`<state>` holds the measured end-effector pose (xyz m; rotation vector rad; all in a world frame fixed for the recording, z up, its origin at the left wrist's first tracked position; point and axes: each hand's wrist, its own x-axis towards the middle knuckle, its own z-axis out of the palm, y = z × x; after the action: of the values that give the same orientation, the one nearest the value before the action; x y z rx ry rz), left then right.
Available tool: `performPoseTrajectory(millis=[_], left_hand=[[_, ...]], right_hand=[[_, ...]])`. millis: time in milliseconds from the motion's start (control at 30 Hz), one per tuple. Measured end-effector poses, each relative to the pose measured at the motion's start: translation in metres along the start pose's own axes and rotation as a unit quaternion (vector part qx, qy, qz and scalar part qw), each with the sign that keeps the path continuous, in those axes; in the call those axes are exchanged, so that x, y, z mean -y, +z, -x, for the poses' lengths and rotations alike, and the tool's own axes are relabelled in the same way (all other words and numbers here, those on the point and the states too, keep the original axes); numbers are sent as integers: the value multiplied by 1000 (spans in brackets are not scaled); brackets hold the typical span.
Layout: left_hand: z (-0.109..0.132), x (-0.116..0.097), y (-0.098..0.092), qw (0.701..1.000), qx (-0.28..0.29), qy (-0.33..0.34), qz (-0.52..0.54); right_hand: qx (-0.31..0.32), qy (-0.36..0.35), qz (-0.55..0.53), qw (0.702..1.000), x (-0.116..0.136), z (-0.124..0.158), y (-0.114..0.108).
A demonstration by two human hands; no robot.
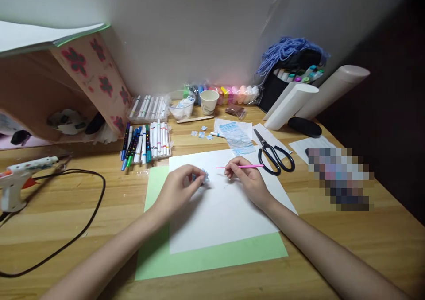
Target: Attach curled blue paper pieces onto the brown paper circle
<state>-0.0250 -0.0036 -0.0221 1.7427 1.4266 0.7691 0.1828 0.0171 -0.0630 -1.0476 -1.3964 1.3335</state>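
Note:
My left hand [184,185] is closed in a pinch over a white sheet of paper [212,224]. Between its fingertips shows a small crumpled blue-and-white piece of paper [205,176], partly covered by the fingers. My right hand [247,180] grips a thin pink stick [254,166] whose narrow tip points left towards the paper piece, apart from it. Beneath the white sheet lies a green sheet [212,262]. Black-handled scissors [272,151] rest open just beyond my right hand. Blue-scribbled paper [237,137] and several small blue-and-white paper squares [201,134] lie farther back.
Markers [146,142] stand left of a paper cup [209,101] and a clear bowl [182,109]. A glue gun [23,176] with a looping black cable is at left, below a decorated box [96,78]. White tubes [292,106] and a blurred-out object [338,176] are at right.

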Motion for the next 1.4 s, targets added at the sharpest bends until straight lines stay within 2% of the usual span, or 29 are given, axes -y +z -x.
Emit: performPoseTrajectory(millis=[67,133,300,767,1000,1100,1200,1300,1400], left_hand=[[13,6,7,1000,-8,3,-16],[17,8,15,999,-14,10,-38],[2,4,25,991,-60,28,-120],[-2,6,27,981,-82,34,-173],[1,6,27,981,-82,35,-174],[2,5,26,985,-87,30,-146],[2,3,24,996,-83,2,-40],[1,-1,23,992,-72,-50,95],[0,-6,25,984,-71,-76,143]], right_hand=[[10,9,11,1000,-1,2,3],[11,15,14,1000,-2,3,5],[5,31,2,1000,-2,2,6],[81,17,77,994,5,8,13],[73,13,80,994,2,8,14],[35,10,45,998,2,9,12],[-32,-15,16,999,5,8,11],[-5,-3,9,1000,7,8,12],[33,21,-24,999,7,7,14]])
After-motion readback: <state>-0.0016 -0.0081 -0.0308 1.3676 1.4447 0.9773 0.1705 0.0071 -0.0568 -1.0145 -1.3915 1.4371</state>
